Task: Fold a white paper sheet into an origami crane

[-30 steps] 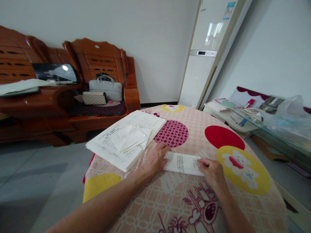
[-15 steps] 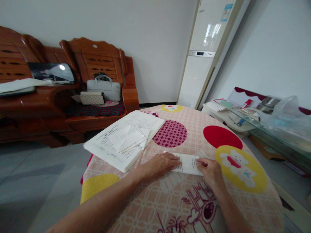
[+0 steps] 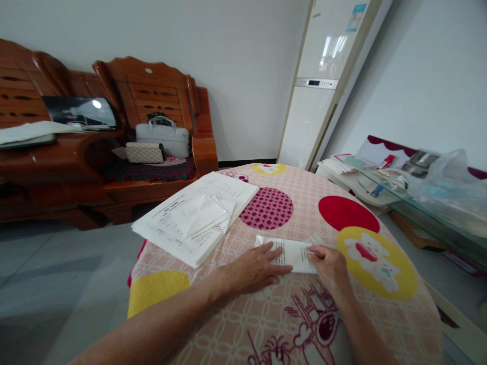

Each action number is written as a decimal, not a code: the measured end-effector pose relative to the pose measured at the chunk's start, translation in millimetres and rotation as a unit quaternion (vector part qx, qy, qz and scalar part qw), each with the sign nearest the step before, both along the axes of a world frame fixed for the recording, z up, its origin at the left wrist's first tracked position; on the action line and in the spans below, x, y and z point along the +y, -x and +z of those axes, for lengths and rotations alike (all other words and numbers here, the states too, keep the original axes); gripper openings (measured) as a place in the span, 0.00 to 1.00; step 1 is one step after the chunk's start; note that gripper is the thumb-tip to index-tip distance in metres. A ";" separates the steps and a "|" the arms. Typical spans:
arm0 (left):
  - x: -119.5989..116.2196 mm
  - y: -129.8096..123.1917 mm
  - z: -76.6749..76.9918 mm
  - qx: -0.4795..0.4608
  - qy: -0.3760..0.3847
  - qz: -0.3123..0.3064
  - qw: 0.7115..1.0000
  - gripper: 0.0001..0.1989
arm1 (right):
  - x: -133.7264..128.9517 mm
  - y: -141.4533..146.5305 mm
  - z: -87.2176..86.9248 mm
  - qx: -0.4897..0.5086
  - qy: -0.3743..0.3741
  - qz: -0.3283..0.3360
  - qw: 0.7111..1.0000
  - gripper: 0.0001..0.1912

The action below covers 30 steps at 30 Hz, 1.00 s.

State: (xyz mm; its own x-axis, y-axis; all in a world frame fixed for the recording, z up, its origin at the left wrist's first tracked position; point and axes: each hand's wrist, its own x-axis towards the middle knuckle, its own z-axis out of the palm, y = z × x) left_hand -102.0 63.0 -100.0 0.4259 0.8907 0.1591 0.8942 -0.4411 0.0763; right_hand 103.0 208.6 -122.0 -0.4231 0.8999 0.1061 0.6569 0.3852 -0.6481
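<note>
A printed sheet of paper (image 3: 296, 255), folded into a flat strip, lies on the patterned tablecloth (image 3: 243, 324). My left hand (image 3: 256, 264) rests on the strip's left part, palm down with its fingers spread. At the right end, my right hand (image 3: 327, 264) has thumb and fingers pinched on the paper's edge. To the left lies a stack of printed sheets (image 3: 160, 223). Several folded paper pieces (image 3: 205, 217) sit on top of that stack.
A glass-topped side table (image 3: 411, 203) at the right bears a clear plastic bag (image 3: 443, 177) and papers. Behind stand a wooden sofa (image 3: 152, 83) with a grey handbag (image 3: 163, 139) on it, and a tall white air conditioner (image 3: 310, 116).
My left hand has spread its fingers and shifted slightly toward me on the folded paper. My right hand keeps its pinch at the right end, almost unmoved.
</note>
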 end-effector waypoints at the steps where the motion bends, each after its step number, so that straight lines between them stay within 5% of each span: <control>1: -0.1 0.2 0.5 -0.004 0.002 -0.002 1.000 0.21 | 0.5 0.0 -1.0 0.000 0.000 0.001 1.000 0.18; 6: -0.3 0.0 -0.2 -0.001 0.003 -0.004 1.000 0.20 | 0.8 -3.6 4.8 -0.018 -0.014 0.003 1.000 0.18; 10: -0.3 -0.4 -0.9 0.004 -0.009 -0.005 1.000 0.20 | -14.2 -2.8 23.6 -0.028 -0.164 -0.031 0.986 0.16; 12: 0.0 0.1 -2.6 0.004 -0.010 -0.003 1.000 0.20 | -27.3 3.6 30.5 0.033 -0.211 0.009 0.977 0.15; 14: 0.6 1.2 -5.6 0.008 -0.009 0.001 1.000 0.21 | -39.7 13.1 31.9 0.083 -0.165 0.088 0.979 0.12; 17: 1.7 2.7 -10.5 0.014 -0.009 0.004 1.000 0.23 | -49.0 25.3 26.2 0.025 -0.079 0.146 0.986 0.11; 23: 2.0 3.4 -13.1 0.016 0.000 0.014 1.000 0.23 | -39.4 24.6 17.8 -0.029 0.060 0.127 0.990 0.06; 30: 1.2 2.6 -8.6 0.020 0.001 0.008 1.000 0.22 | -33.0 18.9 15.8 -0.060 0.056 0.118 0.990 0.05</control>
State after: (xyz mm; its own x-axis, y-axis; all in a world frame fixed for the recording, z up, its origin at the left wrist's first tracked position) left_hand -104.6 64.2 -108.6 0.4170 0.8979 0.1407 0.9038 -0.4261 0.0402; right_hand 84.1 175.6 -106.3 -0.6256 0.7784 -0.0520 0.6322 0.4667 -0.6185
